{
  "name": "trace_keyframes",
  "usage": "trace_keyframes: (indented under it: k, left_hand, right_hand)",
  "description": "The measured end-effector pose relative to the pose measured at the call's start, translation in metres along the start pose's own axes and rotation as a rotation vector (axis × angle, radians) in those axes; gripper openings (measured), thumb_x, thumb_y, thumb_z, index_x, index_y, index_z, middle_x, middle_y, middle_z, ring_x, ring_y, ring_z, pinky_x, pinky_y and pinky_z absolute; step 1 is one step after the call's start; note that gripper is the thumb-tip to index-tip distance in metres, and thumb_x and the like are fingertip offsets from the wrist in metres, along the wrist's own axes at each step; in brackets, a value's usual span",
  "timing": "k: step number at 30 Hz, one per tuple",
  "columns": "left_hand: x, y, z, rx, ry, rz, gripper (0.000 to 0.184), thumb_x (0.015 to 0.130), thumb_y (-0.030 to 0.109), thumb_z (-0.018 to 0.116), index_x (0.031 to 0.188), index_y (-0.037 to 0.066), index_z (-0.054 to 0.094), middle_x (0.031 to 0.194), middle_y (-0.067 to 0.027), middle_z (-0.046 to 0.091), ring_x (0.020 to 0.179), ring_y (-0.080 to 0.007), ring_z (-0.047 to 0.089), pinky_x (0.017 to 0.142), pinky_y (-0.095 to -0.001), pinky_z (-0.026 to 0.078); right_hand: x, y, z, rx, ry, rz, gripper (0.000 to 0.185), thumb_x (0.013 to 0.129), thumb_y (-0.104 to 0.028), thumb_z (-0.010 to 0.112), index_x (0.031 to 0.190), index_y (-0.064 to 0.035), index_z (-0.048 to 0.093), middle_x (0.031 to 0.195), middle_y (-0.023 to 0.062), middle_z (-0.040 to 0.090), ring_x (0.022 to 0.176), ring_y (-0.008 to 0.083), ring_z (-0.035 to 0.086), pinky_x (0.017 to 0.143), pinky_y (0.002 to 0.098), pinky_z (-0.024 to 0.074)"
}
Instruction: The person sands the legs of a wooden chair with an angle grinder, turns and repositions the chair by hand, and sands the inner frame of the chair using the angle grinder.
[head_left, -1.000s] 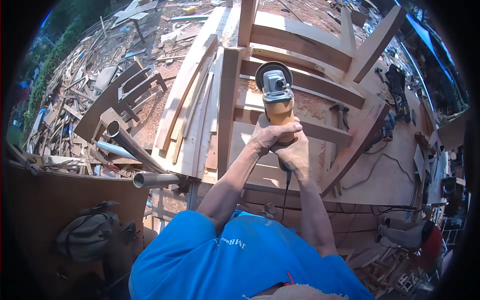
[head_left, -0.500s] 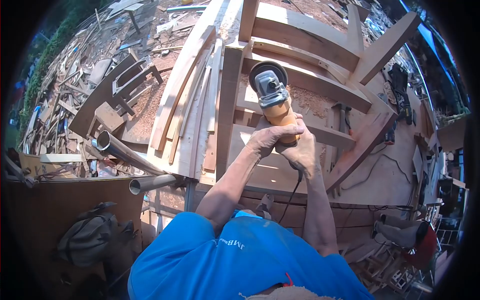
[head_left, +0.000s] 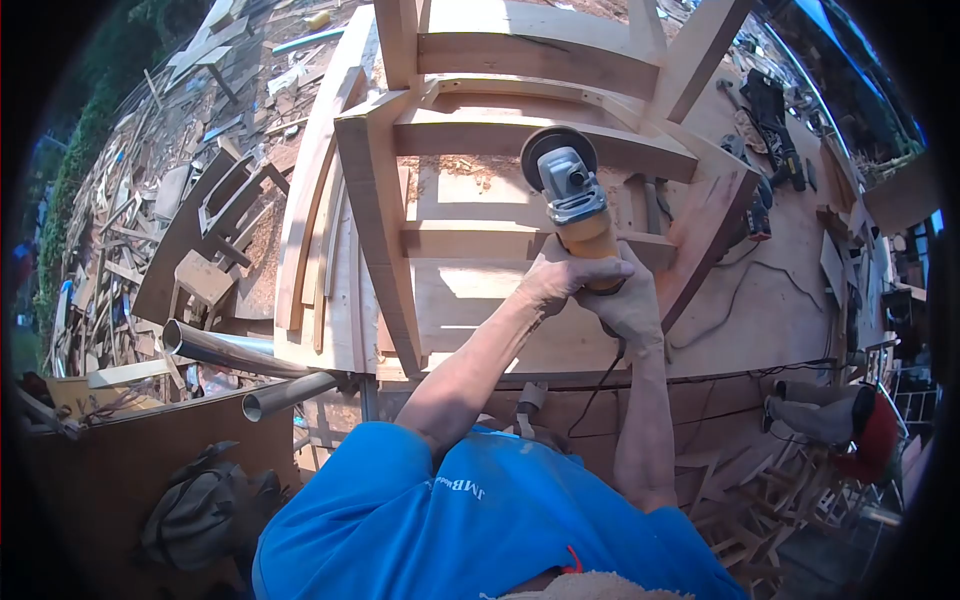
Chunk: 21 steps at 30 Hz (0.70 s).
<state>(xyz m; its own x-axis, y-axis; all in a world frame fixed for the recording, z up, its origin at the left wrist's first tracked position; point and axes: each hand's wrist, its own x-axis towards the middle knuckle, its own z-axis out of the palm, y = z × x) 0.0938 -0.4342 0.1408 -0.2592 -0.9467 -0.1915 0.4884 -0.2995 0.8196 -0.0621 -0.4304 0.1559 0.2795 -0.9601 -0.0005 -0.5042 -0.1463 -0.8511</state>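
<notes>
Both my hands are wrapped around an angle grinder (head_left: 585, 228) with a yellow body, a grey metal head and a dark round disc at its far end. My left hand (head_left: 556, 280) grips the body from the left side. On the right, my right hand (head_left: 630, 300) closes round the rear of the body, where a dark cord hangs down. The grinder is over a wooden chair frame (head_left: 545, 138) lying on a workbench (head_left: 470, 300). Its rails and legs surround the tool. Whether the disc touches wood or spins, I cannot tell.
Long wooden strips (head_left: 320, 230) lie on the bench's left. A hammer (head_left: 652, 200) and a cordless drill (head_left: 755, 215) are on the right. Metal pipes (head_left: 290, 395) jut out at lower left. Scrap wood covers the ground, and another person (head_left: 870, 430) is at lower right.
The chair frame has shifted left and turned on the bench, its near-left leg now slanting. My hands and the grinder sit slightly further right in view.
</notes>
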Motion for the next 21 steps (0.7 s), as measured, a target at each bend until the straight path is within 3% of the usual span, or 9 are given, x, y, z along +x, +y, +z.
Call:
trace_keyframes:
  k: [5, 8, 10, 11, 16, 21]
  left_hand:
    - [0.022, -0.021, 0.034, 0.001, -0.113, 0.014, 0.055, 0.071, 0.016, 0.093, 0.117, -0.001, 0.068, 0.110, -0.0091, 0.072, 0.101, -0.0187, 0.070, 0.092, -0.0338, 0.057]
    - [0.029, -0.028, 0.053, 0.100, -0.132, -0.052, 0.050, 0.070, 0.018, 0.093, 0.111, -0.001, 0.071, 0.106, -0.0098, 0.074, 0.097, -0.0186, 0.072, 0.090, -0.0330, 0.058]
    - [0.029, -0.022, 0.060, 0.187, -0.115, -0.107, 0.046, 0.071, 0.018, 0.093, 0.107, 0.000, 0.072, 0.104, -0.0101, 0.075, 0.095, -0.0184, 0.072, 0.090, -0.0324, 0.058]
    - [0.027, -0.023, 0.055, 0.170, -0.109, -0.085, 0.047, 0.070, 0.019, 0.093, 0.107, 0.000, 0.072, 0.102, -0.0092, 0.074, 0.093, -0.0176, 0.072, 0.087, -0.0322, 0.058]
    - [0.010, -0.003, 0.014, 0.148, -0.014, 0.012, 0.050, 0.066, 0.021, 0.094, 0.106, 0.001, 0.071, 0.099, -0.0072, 0.073, 0.088, -0.0163, 0.071, 0.081, -0.0317, 0.058]
    - [-0.026, 0.032, -0.034, 0.044, 0.101, 0.023, 0.061, 0.066, 0.018, 0.091, 0.119, 0.002, 0.066, 0.108, -0.0085, 0.069, 0.099, -0.0191, 0.069, 0.088, -0.0341, 0.058]
  right_hand:
    - [-0.016, 0.019, -0.024, 0.136, 0.117, 0.000, 0.057, 0.071, -0.006, 0.087, 0.121, -0.0032, 0.061, 0.112, 0.0058, 0.071, 0.102, 0.0152, 0.068, 0.090, 0.0325, 0.0559]
    - [-0.028, 0.044, -0.033, 0.318, 0.142, 0.043, 0.067, 0.072, -0.011, 0.088, 0.131, -0.0036, 0.057, 0.112, 0.0070, 0.072, 0.103, 0.0180, 0.071, 0.088, 0.0341, 0.0568]
    - [-0.036, 0.050, -0.033, 0.272, 0.122, 0.146, 0.067, 0.073, -0.011, 0.088, 0.131, -0.0040, 0.057, 0.116, 0.0069, 0.070, 0.106, 0.0178, 0.070, 0.090, 0.0338, 0.0561]
    - [-0.037, 0.050, -0.030, 0.249, 0.109, 0.196, 0.067, 0.073, -0.011, 0.088, 0.132, -0.0042, 0.056, 0.118, 0.0068, 0.069, 0.107, 0.0177, 0.069, 0.090, 0.0337, 0.0558]
    - [-0.017, 0.029, 0.018, 0.158, 0.148, 0.032, 0.070, 0.069, -0.014, 0.088, 0.131, -0.0054, 0.056, 0.114, 0.0094, 0.070, 0.106, 0.0225, 0.071, 0.090, 0.0359, 0.0561]
    - [0.002, -0.032, 0.052, 0.038, 0.025, -0.007, 0.061, 0.070, -0.016, 0.088, 0.124, -0.0057, 0.062, 0.109, 0.0089, 0.073, 0.101, 0.0187, 0.072, 0.087, 0.0344, 0.0563]
